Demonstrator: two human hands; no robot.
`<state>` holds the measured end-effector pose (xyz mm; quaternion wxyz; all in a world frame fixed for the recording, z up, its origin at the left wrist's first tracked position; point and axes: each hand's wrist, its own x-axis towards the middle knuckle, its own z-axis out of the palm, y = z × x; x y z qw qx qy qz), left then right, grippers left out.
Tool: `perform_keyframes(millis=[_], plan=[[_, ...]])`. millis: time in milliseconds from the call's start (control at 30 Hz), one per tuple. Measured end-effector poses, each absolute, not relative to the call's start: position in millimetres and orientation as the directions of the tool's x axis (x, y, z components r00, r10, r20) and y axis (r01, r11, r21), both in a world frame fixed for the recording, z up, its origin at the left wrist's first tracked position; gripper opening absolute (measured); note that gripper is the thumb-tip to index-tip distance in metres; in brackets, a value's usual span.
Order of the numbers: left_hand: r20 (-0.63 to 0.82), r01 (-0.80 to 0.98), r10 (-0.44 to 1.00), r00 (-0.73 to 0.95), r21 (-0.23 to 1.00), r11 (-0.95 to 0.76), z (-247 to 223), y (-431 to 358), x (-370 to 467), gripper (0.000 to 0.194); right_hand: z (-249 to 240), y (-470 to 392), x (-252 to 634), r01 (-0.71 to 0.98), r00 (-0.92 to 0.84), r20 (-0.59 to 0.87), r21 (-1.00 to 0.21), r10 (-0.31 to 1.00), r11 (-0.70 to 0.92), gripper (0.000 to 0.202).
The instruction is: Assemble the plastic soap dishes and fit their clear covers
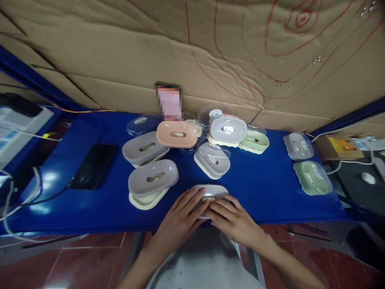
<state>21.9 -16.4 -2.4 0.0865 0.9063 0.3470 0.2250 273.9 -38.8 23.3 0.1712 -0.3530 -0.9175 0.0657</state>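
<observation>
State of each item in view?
Nearest dish, slot up
Left grip, touching that dish
Right grip, likewise
Lower left dish, skewed on base
Upper left dish, likewise
Peach dish, slot up
Middle dish, clear lid askew on top
Back grey dish, on pale base
Back green dish, slot up
Right grey dish, apparently lidded
Right green dish, likewise
Propped phone, screen lit
Flat phone, screen dark

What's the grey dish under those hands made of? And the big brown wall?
The grey slotted dish seems to be hard plastic with a slight gloss: its rim is smooth, rounded and catches light. The brown wall looks like dull cardboard, going by its creases and fold lines.
</observation>
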Motion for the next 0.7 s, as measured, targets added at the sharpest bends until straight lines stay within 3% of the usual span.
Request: perform_keyframes(millis=[167, 333, 467, 600, 700], plan=[[0.347, 0.588, 0.672, 0.654, 0.326, -0.741, -5, -19, 17, 0.051, 29, -11, 291, 0.509, -0.696, 0.371, -0.347, 0.614, 0.788, 0.044], [0.358, 0.562, 0.71, 0.607, 0.439, -0.701, -2, -20, 16, 0.052, 35, 63, 303, 0.729, -0.42, 0.356, -0.415, 0.835, 0.544, 0.052], [0.34, 0.533, 0.787, 0.514, 0.593, -0.604, -4, -18, 15, 0.055, 28, 105, 298, 0.745, -0.302, 0.364, -0.487, 0.881, 0.456, 0.042], [0.227, 0.559, 0.895, 0.384, 0.714, -0.421, -9, -18, 14, 0.075, 40, 77, 298, 0.718, -0.271, 0.483, -0.475, 0.833, 0.509, 0.042], [0.225, 0.563, 0.896, 0.384, 0.712, -0.42, -12, -20, 15, 0.085, 47, 21, 299, 0.749, -0.267, 0.551, -0.398, 0.791, 0.53, 0.054]])
